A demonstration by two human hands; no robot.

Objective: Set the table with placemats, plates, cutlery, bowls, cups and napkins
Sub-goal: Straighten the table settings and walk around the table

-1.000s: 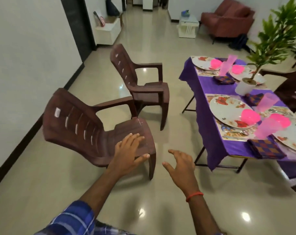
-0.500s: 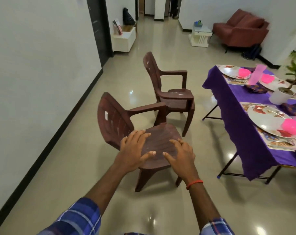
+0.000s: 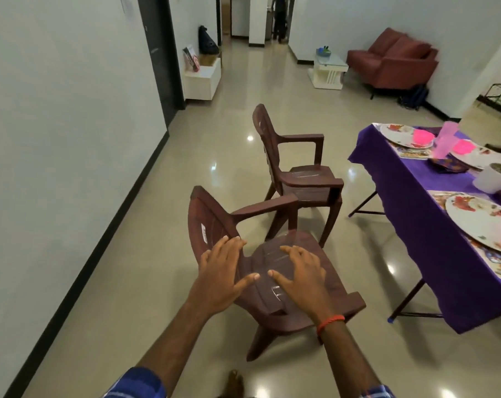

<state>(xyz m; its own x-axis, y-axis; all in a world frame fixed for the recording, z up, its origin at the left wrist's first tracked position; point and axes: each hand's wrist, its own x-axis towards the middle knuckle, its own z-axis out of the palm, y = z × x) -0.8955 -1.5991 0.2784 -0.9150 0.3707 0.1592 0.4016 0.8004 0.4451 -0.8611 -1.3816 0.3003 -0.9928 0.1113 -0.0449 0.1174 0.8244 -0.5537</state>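
A brown plastic armchair [image 3: 315, 280] stands on the floor right in front of me. My left hand [image 3: 219, 275] and my right hand [image 3: 299, 275] are stretched out over its seat, fingers spread, holding nothing. At the right edge stands the table under a purple cloth [image 3: 433, 225]. On it lie floral plates [image 3: 479, 222], placemats, pink bowls [image 3: 423, 137], a pink cup [image 3: 446, 139] and a folded patterned napkin [image 3: 448, 165].
A second brown armchair [image 3: 298, 170] stands behind the first, facing the table. A white plant pot [image 3: 493, 179] sits on the table. A white wall [image 3: 56, 139] runs along the left; a red sofa [image 3: 395, 64] and a white side table [image 3: 328, 71] stand far back.
My view has swung left and the table has slid toward the right edge. Both hands have moved forward over the near chair's seat.
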